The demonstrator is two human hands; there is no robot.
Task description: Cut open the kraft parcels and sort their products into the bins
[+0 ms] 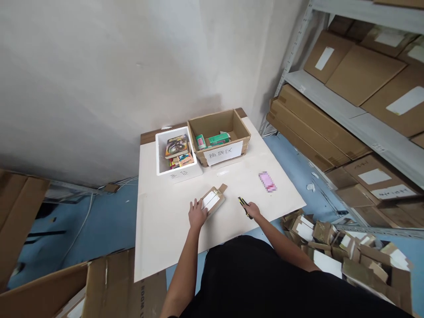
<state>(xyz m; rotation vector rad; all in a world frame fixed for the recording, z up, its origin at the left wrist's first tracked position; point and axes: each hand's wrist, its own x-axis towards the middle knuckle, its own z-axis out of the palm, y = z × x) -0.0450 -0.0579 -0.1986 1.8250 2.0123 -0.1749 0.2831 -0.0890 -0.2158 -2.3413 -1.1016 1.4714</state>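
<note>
A small flat cardboard box (213, 202) with a white label lies on the white tabletop (159, 221). One flap stands out at its far right end. My left hand (197, 215) grips the box along its near left edge, with the thumb out of clear sight. To the right, my right hand (252, 210) is closed round a black and yellow utility knife (243, 203). The knife points up and left, apart from the box. Whether its blade is out is too small to tell.
At the table's back stand a white foam box (180, 173) of books and a labelled cardboard carton (228, 154) holding green packages. A blurred pink item (266, 181) lies on the right. Shelves of cartons (364, 70) rise at right. Opened boxes (351, 251) are heaped beside the table.
</note>
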